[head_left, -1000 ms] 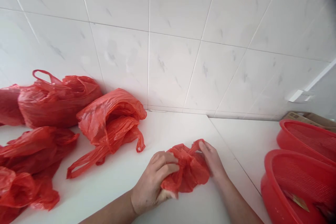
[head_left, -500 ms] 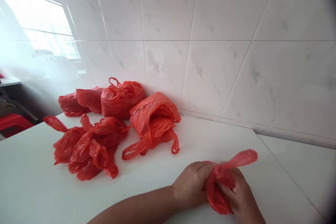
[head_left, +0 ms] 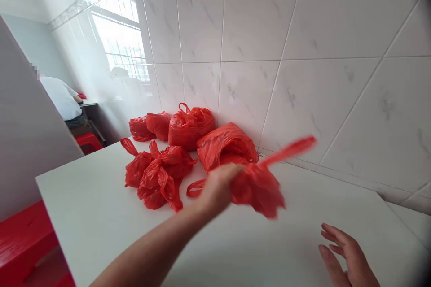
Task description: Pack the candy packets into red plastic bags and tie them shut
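Note:
My left hand (head_left: 220, 188) is closed on a crumpled red plastic bag (head_left: 259, 188), holding it above the white table (head_left: 84, 206). One long handle loop of that bag sticks out to the upper right, and motion blurs it. Apart from it, at the lower right, my right hand (head_left: 346, 251) has its fingers spread with nothing in them. Behind the held bag lies a larger red bag (head_left: 225, 143), partly covered by my left hand. Left of it rests a loose heap of crumpled red bags (head_left: 160, 175).
Against the tiled wall (head_left: 249, 18) stand a full red bag (head_left: 190, 128) and smaller red bundles (head_left: 151, 126). A red stool (head_left: 27, 237) is by the table's left edge. In the far left background a person in a white shirt (head_left: 59, 96) sits near another table.
The red bag has moved left and up in my left hand. My right hand has let go of it and opened. The view has turned left, showing the person and stool.

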